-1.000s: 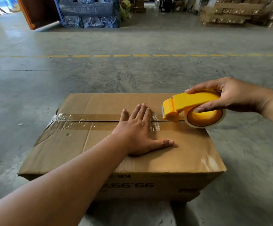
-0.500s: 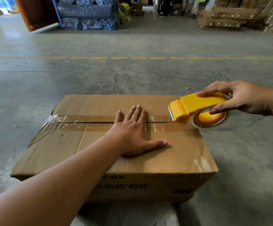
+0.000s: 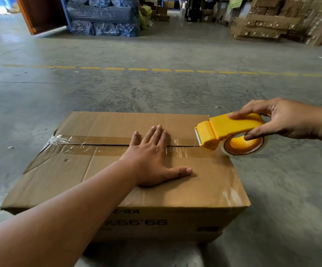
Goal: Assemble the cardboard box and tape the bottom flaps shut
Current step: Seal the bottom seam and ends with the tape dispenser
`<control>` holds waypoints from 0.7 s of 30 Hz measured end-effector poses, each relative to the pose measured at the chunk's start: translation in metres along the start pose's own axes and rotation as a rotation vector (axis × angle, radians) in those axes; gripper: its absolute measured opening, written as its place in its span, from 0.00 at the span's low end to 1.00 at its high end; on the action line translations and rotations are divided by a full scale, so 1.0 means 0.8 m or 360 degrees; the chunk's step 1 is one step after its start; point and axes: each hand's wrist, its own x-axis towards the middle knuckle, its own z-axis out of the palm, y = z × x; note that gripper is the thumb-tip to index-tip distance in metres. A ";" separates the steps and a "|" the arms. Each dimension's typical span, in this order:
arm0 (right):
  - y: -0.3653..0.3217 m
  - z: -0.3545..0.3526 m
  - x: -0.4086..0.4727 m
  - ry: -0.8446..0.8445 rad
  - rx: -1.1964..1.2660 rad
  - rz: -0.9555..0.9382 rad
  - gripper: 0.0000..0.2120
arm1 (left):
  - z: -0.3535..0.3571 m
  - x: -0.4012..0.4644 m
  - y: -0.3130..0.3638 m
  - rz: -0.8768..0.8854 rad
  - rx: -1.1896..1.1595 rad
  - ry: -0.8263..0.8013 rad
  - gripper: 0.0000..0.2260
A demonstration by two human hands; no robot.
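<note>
A brown cardboard box [image 3: 204, 182] lies upside down on the concrete floor, its print inverted on the near side. Clear tape [image 3: 90, 146] runs along the seam between the two top flaps, wrinkled at the left edge. My left hand [image 3: 152, 158] presses flat on the flaps over the seam, fingers spread. My right hand [image 3: 283, 120] grips a yellow tape dispenser [image 3: 225, 130] at the box's right edge, its toothed blade facing left just above the seam's right end.
Bare concrete floor [image 3: 156, 89] surrounds the box, with a dashed yellow line [image 3: 137, 69] across it. At the back stand blue wrapped bundles [image 3: 102, 18] and stacks of flattened cardboard [image 3: 271, 22].
My right hand has drawn the dispenser rightward along the seam, from over the flaps to the box's right edge. My left hand stays pressed flat on the flaps.
</note>
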 end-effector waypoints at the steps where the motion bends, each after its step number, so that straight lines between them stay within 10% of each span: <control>1: 0.000 0.000 -0.001 0.0000 0.0019 0.0012 0.29 | 0.000 0.000 -0.001 -0.0003 -0.0002 -0.0002 0.58; 21: 0.037 0.000 -0.025 0.0053 0.0039 0.0076 0.33 | -0.005 0.000 0.004 -0.0014 0.0027 -0.0024 0.58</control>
